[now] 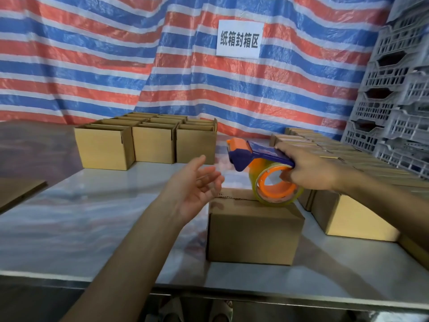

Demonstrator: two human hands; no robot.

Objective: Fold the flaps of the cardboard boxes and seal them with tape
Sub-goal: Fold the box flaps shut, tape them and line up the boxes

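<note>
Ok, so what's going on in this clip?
A person is sealing boxes at a metal table. The right hand grips a blue and orange tape dispenser with its clear tape roll just over the top of a closed cardboard box at the front. The left hand hovers open beside that box, holding nothing. Open-topped boxes wait at the back left; more closed boxes line the right.

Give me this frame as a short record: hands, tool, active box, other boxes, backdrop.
left hand: open, palm up, holds nothing, left of the front box
right hand: grips the tape dispenser
tape dispenser: blue and orange, clear roll just over front box's top; contact unclear
front box: flaps folded shut, on metal table
other boxes: open-topped group back left; rows at right
backdrop: striped tarp, paper sign, stacked grey crates
</note>
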